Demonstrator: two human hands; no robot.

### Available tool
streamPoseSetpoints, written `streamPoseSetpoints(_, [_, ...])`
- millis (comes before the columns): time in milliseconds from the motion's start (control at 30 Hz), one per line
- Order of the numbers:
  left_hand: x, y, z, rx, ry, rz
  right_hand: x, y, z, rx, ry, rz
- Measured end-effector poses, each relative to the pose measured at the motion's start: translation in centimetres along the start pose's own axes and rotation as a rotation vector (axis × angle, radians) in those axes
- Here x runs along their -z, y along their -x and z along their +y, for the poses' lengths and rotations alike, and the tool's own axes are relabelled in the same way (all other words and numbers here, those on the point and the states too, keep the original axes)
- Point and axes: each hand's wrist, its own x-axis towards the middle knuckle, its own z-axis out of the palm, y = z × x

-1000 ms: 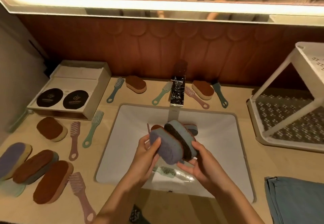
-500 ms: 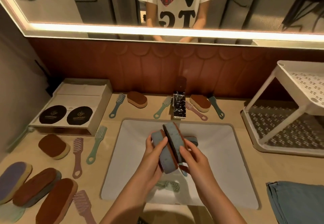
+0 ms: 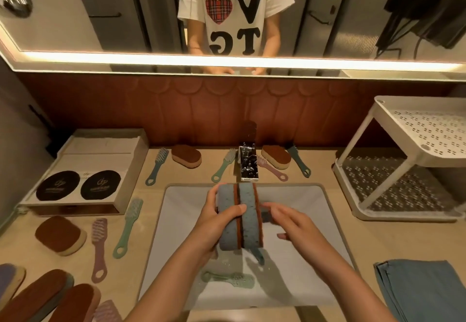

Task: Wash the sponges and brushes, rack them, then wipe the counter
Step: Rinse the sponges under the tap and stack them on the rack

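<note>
Over the white sink (image 3: 315, 210), my left hand (image 3: 214, 221) grips two blue sponges (image 3: 239, 216) with brown scrub layers, pressed side by side on edge. A teal brush handle (image 3: 258, 256) pokes out below them. My right hand (image 3: 295, 223) hovers just right of the sponges with relaxed fingers; its fingertips are at their edge and it holds nothing I can make out. A green brush (image 3: 227, 279) lies in the wet basin. More sponges (image 3: 59, 234) and brushes (image 3: 127, 228) lie on the counter to the left and behind the sink.
The chrome faucet (image 3: 248, 163) stands behind the sink. A white two-tier rack (image 3: 403, 170) stands at the right. A folded blue cloth (image 3: 423, 291) lies on the counter at the front right, and an open box (image 3: 83, 170) sits at the back left.
The two sponges have been squared up on edge in my left hand. My right hand has come off them and opened. The view has tilted up.
</note>
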Motion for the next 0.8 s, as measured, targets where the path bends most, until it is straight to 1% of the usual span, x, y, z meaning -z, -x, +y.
streamPoseSetpoints(100, [-0.6,-0.6,2.2,-0.030,-0.177,-0.159,2.5,-1.5,-1.4,0.034,0.064,0.038])
streamPoseSetpoints(167, [-1.6,-1.3,4.0,-0.051,-0.315,-0.227,3.9,-2.7,-2.5,0.067,0.102,0.033])
streamPoseSetpoints(300, [-4.0,-2.7,7.3,-0.068,-0.501,-0.347,6.6,-3.8,-4.9,0.145,0.115,-0.040])
streamPoseSetpoints(433, [-6.8,-3.8,9.5,-0.110,-0.690,-0.460,9.5,-4.0,-6.2,0.195,0.143,-0.147])
streamPoseSetpoints(600, [-10.4,-5.0,10.6,-0.081,-0.764,-0.578,13.6,-3.9,-6.1,0.267,0.156,-0.159])
streamPoseSetpoints(700, [-12.6,-5.9,11.3,-0.109,-0.793,-0.614,15.8,-3.8,-5.8,0.302,0.114,-0.078])
streamPoseSetpoints(800, [-14.9,-7.0,12.4,-0.129,-0.736,-0.624,18.7,-3.8,-6.1,0.345,0.131,-0.020])
